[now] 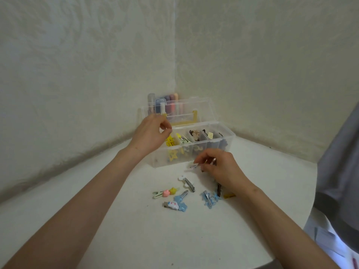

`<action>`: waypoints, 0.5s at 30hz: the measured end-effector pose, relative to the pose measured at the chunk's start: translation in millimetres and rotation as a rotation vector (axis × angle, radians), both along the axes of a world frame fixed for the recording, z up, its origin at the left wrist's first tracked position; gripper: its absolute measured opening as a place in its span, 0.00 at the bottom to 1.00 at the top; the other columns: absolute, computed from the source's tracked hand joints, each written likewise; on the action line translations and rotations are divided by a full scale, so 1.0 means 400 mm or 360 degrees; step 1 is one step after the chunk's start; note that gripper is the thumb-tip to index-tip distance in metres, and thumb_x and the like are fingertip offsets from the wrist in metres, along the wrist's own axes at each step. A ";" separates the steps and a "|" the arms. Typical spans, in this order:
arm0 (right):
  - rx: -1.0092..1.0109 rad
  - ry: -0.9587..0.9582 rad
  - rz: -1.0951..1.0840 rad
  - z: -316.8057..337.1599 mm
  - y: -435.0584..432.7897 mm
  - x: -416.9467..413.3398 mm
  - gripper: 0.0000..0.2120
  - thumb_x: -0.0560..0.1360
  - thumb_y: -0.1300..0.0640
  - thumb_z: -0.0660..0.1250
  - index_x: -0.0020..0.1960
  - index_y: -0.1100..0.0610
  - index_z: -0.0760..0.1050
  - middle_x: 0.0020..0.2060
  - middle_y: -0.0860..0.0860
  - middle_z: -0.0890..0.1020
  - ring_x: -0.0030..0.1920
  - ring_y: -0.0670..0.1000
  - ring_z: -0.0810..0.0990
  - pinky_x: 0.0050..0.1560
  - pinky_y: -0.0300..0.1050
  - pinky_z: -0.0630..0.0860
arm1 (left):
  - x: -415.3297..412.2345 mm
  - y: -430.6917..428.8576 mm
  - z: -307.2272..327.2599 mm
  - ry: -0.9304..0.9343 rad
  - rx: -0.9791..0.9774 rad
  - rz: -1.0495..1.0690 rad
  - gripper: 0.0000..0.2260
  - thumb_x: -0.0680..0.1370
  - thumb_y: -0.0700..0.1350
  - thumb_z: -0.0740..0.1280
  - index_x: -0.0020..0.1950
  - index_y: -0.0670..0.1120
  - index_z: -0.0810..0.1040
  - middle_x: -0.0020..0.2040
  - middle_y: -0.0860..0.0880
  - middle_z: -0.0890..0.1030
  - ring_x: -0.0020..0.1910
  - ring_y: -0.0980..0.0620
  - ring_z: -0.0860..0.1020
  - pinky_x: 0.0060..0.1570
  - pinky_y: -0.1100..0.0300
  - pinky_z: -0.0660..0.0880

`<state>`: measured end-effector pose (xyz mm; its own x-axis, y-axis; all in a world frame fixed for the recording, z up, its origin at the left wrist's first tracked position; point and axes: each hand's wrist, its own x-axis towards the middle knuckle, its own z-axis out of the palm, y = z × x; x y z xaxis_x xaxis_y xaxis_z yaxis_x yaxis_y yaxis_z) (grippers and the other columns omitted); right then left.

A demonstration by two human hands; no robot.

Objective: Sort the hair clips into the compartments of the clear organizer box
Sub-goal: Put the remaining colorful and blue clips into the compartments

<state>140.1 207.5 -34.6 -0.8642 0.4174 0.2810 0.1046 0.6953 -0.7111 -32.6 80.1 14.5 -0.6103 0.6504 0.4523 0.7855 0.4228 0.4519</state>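
Observation:
The clear organizer box (pixel 226 141) stands open in the table's corner, its compartments holding yellow, beige and dark clips. My left hand (pixel 150 133) hovers over the box's left end with fingers curled, thumb meeting fingertips; whether it holds anything I cannot tell. My right hand (pixel 219 166) is just in front of the box and pinches a small silver clip (pixel 193 166). Loose clips lie on the table: a white one (pixel 185 180), a green, pink and yellow one (pixel 165 193), blue star clips (pixel 179 203), a blue bow clip (pixel 209 199), a yellow one (pixel 229 195).
The box's lid (pixel 194 107) stands upright at the back, with several coloured tubes (pixel 165 101) behind it. Walls close in behind and on both sides of the white table (pixel 136 220). Grey fabric (pixel 340 171) hangs at the right edge.

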 end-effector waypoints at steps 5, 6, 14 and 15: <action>-0.0572 0.0221 -0.0040 0.018 0.005 0.003 0.07 0.69 0.64 0.72 0.39 0.54 0.77 0.37 0.51 0.81 0.38 0.46 0.79 0.36 0.37 0.76 | 0.065 -0.002 0.043 -0.0116 -0.0094 -0.0558 0.01 0.73 0.44 0.69 0.43 0.49 0.79 0.39 0.57 0.77 0.35 0.61 0.72 0.41 0.63 0.70; -0.0692 0.0249 -0.0030 0.022 0.007 0.004 0.06 0.69 0.65 0.72 0.40 0.56 0.77 0.37 0.54 0.81 0.38 0.47 0.80 0.35 0.37 0.76 | 0.077 -0.001 0.044 -0.0164 -0.0171 -0.0648 0.02 0.73 0.45 0.70 0.44 0.50 0.79 0.40 0.57 0.78 0.35 0.61 0.71 0.40 0.65 0.69; -0.0983 0.0315 0.0029 0.033 0.014 0.004 0.06 0.69 0.68 0.70 0.41 0.59 0.77 0.31 0.49 0.82 0.33 0.44 0.80 0.33 0.37 0.72 | 0.097 0.020 0.009 -0.0122 -0.0355 -0.0765 0.02 0.72 0.45 0.71 0.44 0.50 0.80 0.42 0.52 0.81 0.37 0.57 0.72 0.44 0.55 0.72; -0.0981 0.0308 0.0032 0.032 0.014 0.003 0.07 0.69 0.68 0.70 0.41 0.58 0.77 0.33 0.49 0.83 0.34 0.44 0.81 0.34 0.38 0.73 | 0.096 0.020 0.010 -0.0112 -0.0337 -0.0757 0.01 0.72 0.45 0.70 0.43 0.49 0.80 0.41 0.52 0.80 0.36 0.58 0.72 0.43 0.57 0.71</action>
